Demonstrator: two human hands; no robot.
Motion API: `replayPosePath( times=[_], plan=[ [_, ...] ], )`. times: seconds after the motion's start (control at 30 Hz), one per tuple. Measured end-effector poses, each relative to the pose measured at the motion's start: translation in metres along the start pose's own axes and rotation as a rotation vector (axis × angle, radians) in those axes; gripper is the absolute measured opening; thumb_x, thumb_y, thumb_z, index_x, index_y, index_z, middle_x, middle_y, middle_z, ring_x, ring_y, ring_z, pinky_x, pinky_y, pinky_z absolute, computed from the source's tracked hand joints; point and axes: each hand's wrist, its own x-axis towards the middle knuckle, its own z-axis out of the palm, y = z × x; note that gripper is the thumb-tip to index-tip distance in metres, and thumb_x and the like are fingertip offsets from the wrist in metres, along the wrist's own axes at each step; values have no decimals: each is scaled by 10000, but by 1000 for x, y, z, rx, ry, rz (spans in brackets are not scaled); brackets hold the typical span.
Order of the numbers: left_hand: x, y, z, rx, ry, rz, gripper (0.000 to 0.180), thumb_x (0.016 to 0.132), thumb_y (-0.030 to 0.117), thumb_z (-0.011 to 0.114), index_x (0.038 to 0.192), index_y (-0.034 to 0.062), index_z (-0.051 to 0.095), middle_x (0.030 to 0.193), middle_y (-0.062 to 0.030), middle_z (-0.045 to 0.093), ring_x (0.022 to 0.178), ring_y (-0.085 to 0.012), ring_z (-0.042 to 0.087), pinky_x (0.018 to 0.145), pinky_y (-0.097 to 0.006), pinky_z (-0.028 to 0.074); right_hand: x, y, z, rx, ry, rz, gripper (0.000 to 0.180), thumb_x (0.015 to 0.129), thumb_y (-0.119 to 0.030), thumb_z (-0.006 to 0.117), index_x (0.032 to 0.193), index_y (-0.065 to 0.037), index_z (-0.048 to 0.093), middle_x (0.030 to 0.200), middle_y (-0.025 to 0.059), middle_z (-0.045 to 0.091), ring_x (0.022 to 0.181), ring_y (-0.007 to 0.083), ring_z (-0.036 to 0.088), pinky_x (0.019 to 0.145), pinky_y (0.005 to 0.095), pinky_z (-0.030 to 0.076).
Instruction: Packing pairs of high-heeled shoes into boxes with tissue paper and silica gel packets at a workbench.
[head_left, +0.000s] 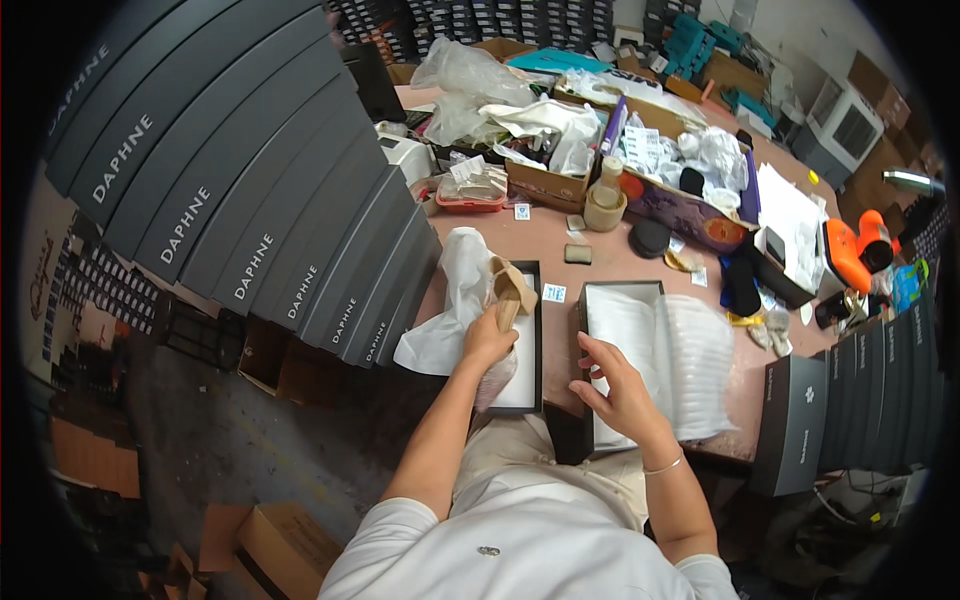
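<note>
My left hand [487, 340] is closed around a beige shoe [508, 284], held over a shallow dark box part with a white inside [521, 378]. White tissue paper [450, 305] spreads out to the left of the shoe. A pinkish patch under my left wrist is too covered to make out. My right hand [622, 392] has its fingers apart and holds nothing. It hovers over a second dark shoe box [625, 288] lined with white paper. Translucent white foam wrap [698, 365] hangs over that box's right side.
Tall stacks of dark shoe boxes [230, 180] lean at the left; more boxes [860, 400] stand at the right. Behind are cartons of crumpled paper [700, 215], a tape roll [603, 212], a black round lid [650, 238], a sponge-like block [578, 254] and an orange tool [848, 255].
</note>
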Motion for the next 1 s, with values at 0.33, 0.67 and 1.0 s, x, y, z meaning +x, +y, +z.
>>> replayPosePath(
  times=[0.33, 0.67, 1.0],
  plan=[
    [-100, 100, -71, 587, -707, 918, 278, 658, 140, 686, 898, 19, 617, 914, -149, 616, 916, -326, 595, 803, -414, 500, 18, -42, -10, -727, -727, -41, 989, 640, -410, 791, 1410, 3, 326, 1127, 247, 566, 1061, 364, 550, 960, 461, 426],
    [117, 80, -128, 270, -195, 330, 551, 899, 385, 556, 1275, -12, 488, 883, -184, 666, 656, -271, 630, 668, -407, 525, -76, 33, -33, 663, -481, 541, 1064, 711, -227, 793, 1500, -11, 112, 1327, 150, 467, 1228, 194, 448, 1028, 288, 334],
    [120, 100, -101, 143, -33, 619, 303, 831, 214, 695, 621, 51, 551, 547, -27, 548, 477, -87, 510, 459, -264, 400, -126, 30, -45, 1085, -8, 485, 980, 662, -283, 795, 1435, 32, 281, 1317, 106, 486, 1197, 179, 475, 1026, 296, 356]
  ],
)
